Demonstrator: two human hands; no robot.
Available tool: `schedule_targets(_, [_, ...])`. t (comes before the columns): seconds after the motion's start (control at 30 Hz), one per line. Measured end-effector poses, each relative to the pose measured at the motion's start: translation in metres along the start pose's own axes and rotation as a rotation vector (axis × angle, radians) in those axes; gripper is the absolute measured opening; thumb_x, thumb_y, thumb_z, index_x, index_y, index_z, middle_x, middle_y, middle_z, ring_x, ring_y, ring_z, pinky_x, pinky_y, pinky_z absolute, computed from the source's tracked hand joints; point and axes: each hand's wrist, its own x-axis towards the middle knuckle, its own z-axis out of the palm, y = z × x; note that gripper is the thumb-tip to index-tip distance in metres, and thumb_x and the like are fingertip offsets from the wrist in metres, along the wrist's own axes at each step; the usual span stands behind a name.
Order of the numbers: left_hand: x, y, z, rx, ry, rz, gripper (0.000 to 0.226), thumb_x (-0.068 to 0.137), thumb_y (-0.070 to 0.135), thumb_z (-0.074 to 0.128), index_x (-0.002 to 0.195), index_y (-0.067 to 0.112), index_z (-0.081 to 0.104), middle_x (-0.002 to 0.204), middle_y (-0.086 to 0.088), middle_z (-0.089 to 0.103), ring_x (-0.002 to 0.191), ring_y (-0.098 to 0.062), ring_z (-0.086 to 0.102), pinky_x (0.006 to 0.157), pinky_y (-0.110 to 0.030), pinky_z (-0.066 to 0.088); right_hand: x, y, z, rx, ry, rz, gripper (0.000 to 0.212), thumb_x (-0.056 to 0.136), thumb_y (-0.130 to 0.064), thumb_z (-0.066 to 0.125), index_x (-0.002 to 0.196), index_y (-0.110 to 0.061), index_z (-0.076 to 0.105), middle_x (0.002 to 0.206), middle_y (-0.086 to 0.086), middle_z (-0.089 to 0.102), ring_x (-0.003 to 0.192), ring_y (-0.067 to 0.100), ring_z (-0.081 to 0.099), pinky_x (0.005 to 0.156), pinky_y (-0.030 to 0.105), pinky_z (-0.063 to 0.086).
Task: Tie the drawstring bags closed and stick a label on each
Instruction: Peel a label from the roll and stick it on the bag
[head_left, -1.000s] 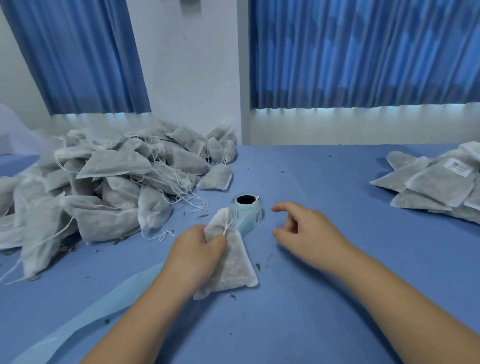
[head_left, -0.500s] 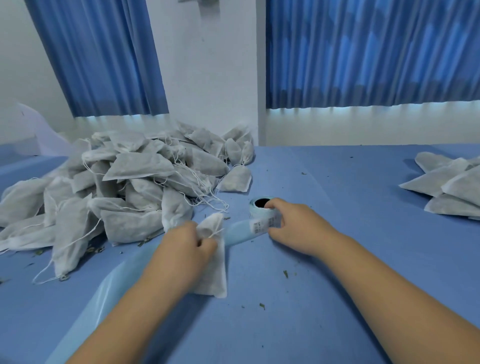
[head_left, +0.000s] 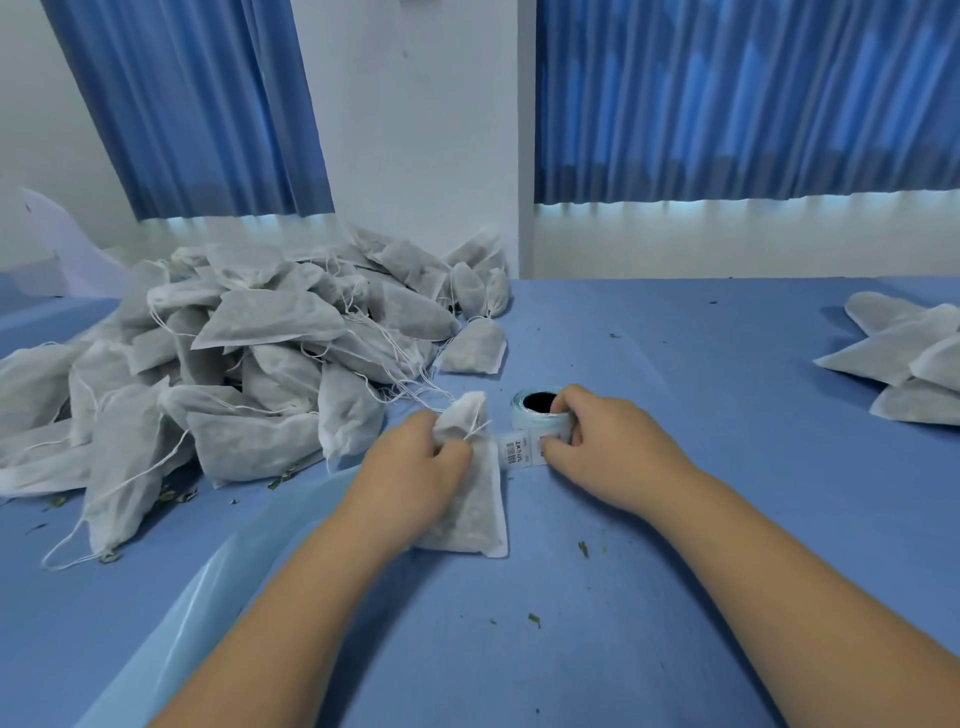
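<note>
Since a second ago: no more hovering free for the right hand (head_left: 608, 452). Now down on the label roll (head_left: 537, 413) at frame centre, fingers curled over its rim, thumb at the edge of a white printed label (head_left: 519, 451) sticking out to the left. Already on the roll half a second ago. Same firm hold by the left hand (head_left: 415, 467) throughout: fingers wrapped round the gathered neck of one drawstring bag (head_left: 475, 512), just left of the roll, body flat on the blue table (head_left: 701, 597), cords poking up above the fist. Neck in front of the roll a second ago, now beside it.

By count: two hands; one bag in hand; one roll; one label in sight; one pale blue backing strip (head_left: 197, 582) trailing off to the lower left. One loose heap of bags (head_left: 249, 364) at centre left, too many and too overlapped to number, cords tangled. At the right edge a second, smaller stack (head_left: 893, 358), at least four bags distinguishable, cut off by the frame and less in view than a second ago. Two blue curtains (head_left: 197, 104) at the top. Green leaf crumbs (head_left: 583, 548) scattered over the table.
</note>
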Motion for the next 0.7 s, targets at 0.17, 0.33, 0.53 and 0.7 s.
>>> schedule_targets(0.17, [-0.004,-0.011,-0.005,-0.201,-0.070,-0.009,0.020,0.090,0.020,0.049,0.092,0.001,0.053,0.075,-0.001,0.051,0.068,-0.014,0.045,0.061,-0.029,0.036,-0.007,-0.005,-0.008,0.083,0.029,-0.109,0.031,0.085,-0.027,0.060,0.114,-0.034,0.052,0.066,-0.014,0.049,0.065,0.003,0.050,0.058,0.025,0.040])
schedule_targets(0.33, [-0.011,-0.011,-0.005,-0.349,-0.147,0.040,0.015,0.089,0.017,0.051,0.080,0.026,0.061,0.064,0.012,0.054,0.058,-0.005,0.048,0.052,-0.016,0.039,-0.020,-0.026,0.001,0.291,-0.137,-0.122,0.025,0.083,-0.030,0.064,0.106,-0.037,0.057,0.062,-0.012,0.057,0.055,-0.001,0.053,0.055,0.017,0.040])
schedule_targets(0.53, [-0.011,-0.010,-0.004,-0.339,-0.183,0.082,0.032,0.090,0.013,0.051,0.065,0.033,0.055,0.053,0.019,0.048,0.050,0.002,0.044,0.046,-0.009,0.035,-0.025,-0.030,0.000,0.496,-0.159,-0.034,0.003,0.083,-0.022,0.066,0.085,-0.024,0.065,0.067,-0.004,0.064,0.055,0.011,0.066,0.063,0.033,0.055])
schedule_targets(0.7, [-0.012,-0.011,-0.005,-0.318,-0.225,0.091,0.022,0.090,0.017,0.050,0.076,0.032,0.060,0.058,0.021,0.054,0.054,0.003,0.048,0.048,-0.010,0.036,-0.026,-0.029,0.000,0.495,-0.094,-0.011,0.019,0.086,-0.019,0.065,0.070,-0.028,0.069,0.063,-0.018,0.063,0.058,-0.004,0.055,0.059,0.017,0.046])
